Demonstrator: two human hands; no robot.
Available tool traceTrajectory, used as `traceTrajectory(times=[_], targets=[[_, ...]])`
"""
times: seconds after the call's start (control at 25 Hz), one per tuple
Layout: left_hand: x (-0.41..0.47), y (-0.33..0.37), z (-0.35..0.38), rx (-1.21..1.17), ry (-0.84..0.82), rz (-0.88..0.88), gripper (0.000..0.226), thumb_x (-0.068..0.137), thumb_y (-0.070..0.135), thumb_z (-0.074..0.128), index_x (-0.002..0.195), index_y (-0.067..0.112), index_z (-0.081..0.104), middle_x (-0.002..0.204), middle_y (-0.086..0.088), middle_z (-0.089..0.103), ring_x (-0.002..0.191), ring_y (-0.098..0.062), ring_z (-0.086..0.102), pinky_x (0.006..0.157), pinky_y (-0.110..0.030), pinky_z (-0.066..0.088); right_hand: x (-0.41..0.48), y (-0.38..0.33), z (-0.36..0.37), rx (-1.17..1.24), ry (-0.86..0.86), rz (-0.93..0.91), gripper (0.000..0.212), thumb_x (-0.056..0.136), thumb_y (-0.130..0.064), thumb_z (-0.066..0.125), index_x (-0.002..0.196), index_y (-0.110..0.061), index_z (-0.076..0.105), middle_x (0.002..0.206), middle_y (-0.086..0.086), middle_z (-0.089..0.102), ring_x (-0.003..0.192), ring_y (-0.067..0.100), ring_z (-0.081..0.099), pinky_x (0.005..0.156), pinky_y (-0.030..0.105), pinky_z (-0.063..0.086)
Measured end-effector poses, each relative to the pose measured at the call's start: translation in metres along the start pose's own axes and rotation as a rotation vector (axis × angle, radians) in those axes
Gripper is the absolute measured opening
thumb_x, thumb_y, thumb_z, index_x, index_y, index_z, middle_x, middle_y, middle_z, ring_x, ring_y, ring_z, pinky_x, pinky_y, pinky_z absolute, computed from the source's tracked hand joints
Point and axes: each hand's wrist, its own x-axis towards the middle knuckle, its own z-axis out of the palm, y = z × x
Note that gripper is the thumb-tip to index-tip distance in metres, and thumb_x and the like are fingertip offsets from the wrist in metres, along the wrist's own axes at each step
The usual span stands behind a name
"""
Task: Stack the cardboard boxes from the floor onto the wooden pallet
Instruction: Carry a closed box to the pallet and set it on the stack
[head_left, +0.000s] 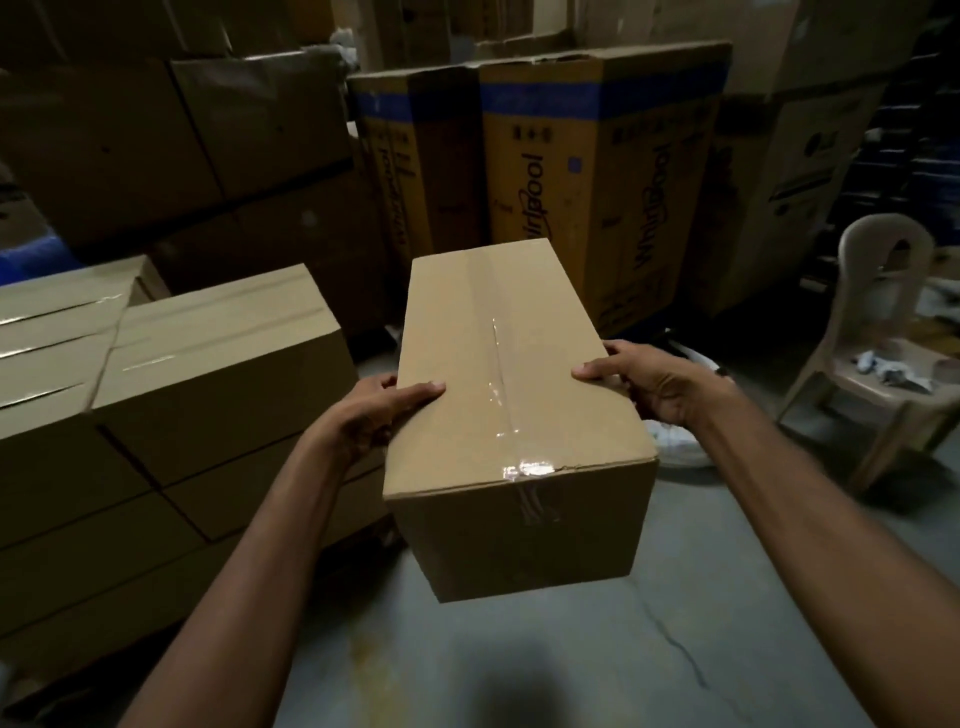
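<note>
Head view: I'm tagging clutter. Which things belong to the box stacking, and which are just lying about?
Job: taped box, held by left hand and right hand; stacked boxes at left.
Lying about: plastic chair, Whirlpool cartons.

held box (498, 374) right of stacked boxes (208, 353), chair (883, 364) right

A beige plastic chair (831, 382) stands on the grey concrete floor (571, 665) in dim light. Left of the chair, tall printed cartons (545, 182) with blue bands stand upright.
</note>
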Motion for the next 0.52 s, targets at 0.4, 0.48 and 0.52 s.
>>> traceTrajectory(times=[0.4, 0.48, 0.52], targets=[[0.212, 0.045, -0.044, -0.135, 0.248, 0.251, 0.1, 0.067, 0.044, 0.093, 0.152, 0.03, 0.043, 0.138, 0.003, 0.061, 0.12, -0.015, 0.063, 0.099, -0.041, 0.056, 0.24, -0.086, -0.002, 0.091, -0.053, -0.238, 0.088, 0.077, -0.012, 0.085, 0.151, -0.036, 0.044, 0.131, -0.003, 0.062, 0.115, 0.02, 0.062, 0.086, 0.034, 0.053], [0.264, 0.049, -0.069, -0.126, 0.276, 0.288, 0.103, 0.066, 0.048, 0.094, 0.153, 0.033, 0.04, 0.14, 0.004, 0.06, 0.122, -0.015, 0.062, 0.102, -0.045, 0.055, 0.297, -0.102, 0.012, 0.09, -0.079, -0.275, 0.085, 0.08, -0.01, 0.082, 0.151, -0.037, 0.043, 0.133, -0.006, 0.061, 0.114, 0.015, 0.061, 0.079, 0.028, 0.053], [0.286, 0.051, -0.08, -0.115, 0.287, 0.301, 0.105, 0.066, 0.049, 0.094, 0.154, 0.034, 0.039, 0.14, 0.005, 0.06, 0.122, -0.014, 0.062, 0.102, -0.045, 0.055, 0.322, -0.107, 0.017, 0.088, -0.081, -0.288, 0.084, 0.081, -0.008, 0.08, 0.151, -0.036, 0.043, 0.134, -0.006, 0.061, 0.114, 0.013, 0.062, 0.078, 0.026, 0.054]])
